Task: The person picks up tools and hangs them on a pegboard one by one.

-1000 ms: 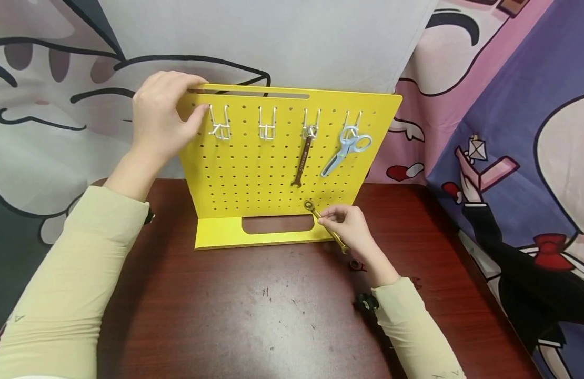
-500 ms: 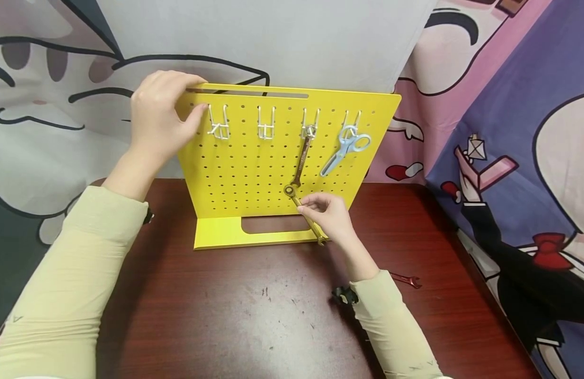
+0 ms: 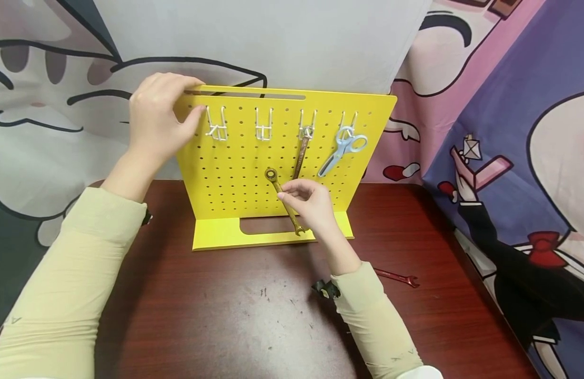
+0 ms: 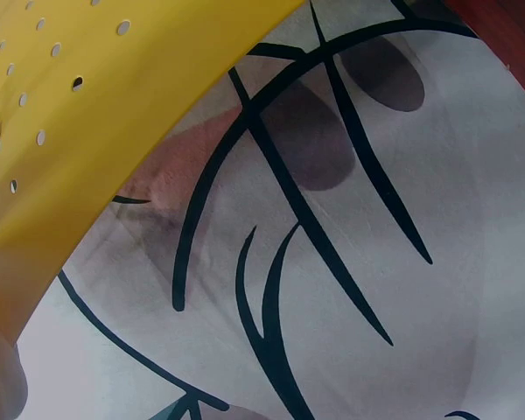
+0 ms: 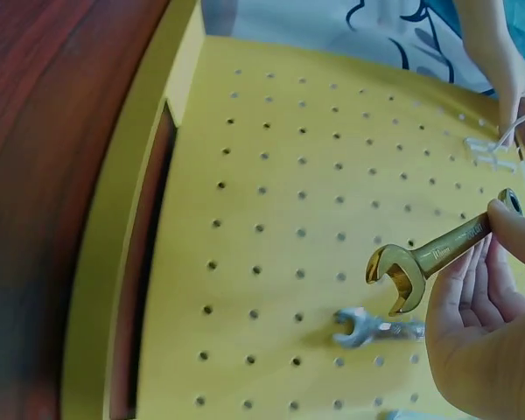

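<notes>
A yellow pegboard point(image 3: 240, 176) stands upright on its base. My left hand point(image 3: 159, 113) grips its upper left corner, fingers over the top edge and thumb on the front. Between thumb and fingers my right hand point(image 3: 315, 202) pinches a gold combination wrench point(image 3: 286, 205) in front of the board, ring end up and open end down. In the right wrist view the open jaw of this gold wrench point(image 5: 442, 251) faces the camera. Two white hooks, the far left one point(image 3: 217, 129) and its neighbour point(image 3: 263, 129), carry nothing.
A brownish wrench point(image 3: 301, 155) hangs from the third hook, its lower end behind my right hand. Light blue scissors point(image 3: 341, 150) hang on the rightmost hook. A red wrench point(image 3: 401, 277) lies on the dark wooden table point(image 3: 216, 310), partly hidden by my right sleeve. Printed cloth surrounds the table.
My right hand has carried the gold wrench left and upward across the board's lower front. The red wrench has come into view from behind the right arm. The left hand keeps its grip.
</notes>
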Available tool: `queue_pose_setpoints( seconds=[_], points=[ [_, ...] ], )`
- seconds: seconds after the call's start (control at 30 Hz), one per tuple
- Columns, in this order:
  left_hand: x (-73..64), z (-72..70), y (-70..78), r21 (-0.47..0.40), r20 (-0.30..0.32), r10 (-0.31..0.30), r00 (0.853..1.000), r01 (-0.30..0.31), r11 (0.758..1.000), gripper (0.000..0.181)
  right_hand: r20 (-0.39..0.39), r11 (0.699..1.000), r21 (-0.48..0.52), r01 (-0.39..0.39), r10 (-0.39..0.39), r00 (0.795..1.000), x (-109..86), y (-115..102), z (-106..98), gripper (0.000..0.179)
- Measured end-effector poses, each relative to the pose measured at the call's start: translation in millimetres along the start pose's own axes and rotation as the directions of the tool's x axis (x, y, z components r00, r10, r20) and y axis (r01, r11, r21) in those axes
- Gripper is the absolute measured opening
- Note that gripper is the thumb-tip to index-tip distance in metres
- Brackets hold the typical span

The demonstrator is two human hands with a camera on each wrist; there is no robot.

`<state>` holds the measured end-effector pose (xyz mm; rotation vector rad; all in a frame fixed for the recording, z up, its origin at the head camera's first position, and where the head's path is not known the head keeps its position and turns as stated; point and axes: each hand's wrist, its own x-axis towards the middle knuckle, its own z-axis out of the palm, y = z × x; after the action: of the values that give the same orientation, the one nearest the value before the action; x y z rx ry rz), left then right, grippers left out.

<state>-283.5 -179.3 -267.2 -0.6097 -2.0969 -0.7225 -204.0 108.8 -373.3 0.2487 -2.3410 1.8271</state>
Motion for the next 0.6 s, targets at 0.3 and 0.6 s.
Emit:
queue_pose_setpoints(
  seconds=[0.3, 0.6],
  points=[
    [-1.4, 1.2, -0.4, -0.006, -0.007, 0.005, 1.0, -0.005, 1.0, 0.029, -0.045, 0.988, 0.106, 0.112, -0.108, 0.993, 5.1, -20, 14, 0.015],
    [-0.6, 0.0, -1.5, 0.002, -0.011, 0.046, 0.999, -0.046, 0.999, 0.03, -0.109, 0.977, 0.13, 0.167, -0.154, 0.982, 14.8, -37, 24, 0.015]
  ],
)
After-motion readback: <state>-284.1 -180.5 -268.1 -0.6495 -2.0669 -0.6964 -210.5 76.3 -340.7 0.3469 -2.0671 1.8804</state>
